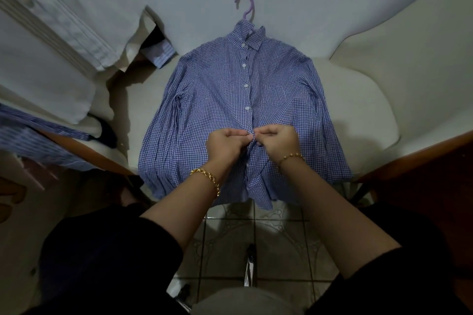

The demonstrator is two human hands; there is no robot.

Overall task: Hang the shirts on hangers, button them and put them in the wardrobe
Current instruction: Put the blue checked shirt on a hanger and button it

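Here we pinch the shirt [217, 89] placket with left hand [225, 144] and right hand [277, 143] meeting fingertip to fingertip, probably working a button through, while the hanger [245, 7] beyond them keeps it spread flat.

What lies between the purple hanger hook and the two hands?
Head view: the collar, then a row of white buttons down the closed front of the checked shirt, which the left hand and right hand pinch.
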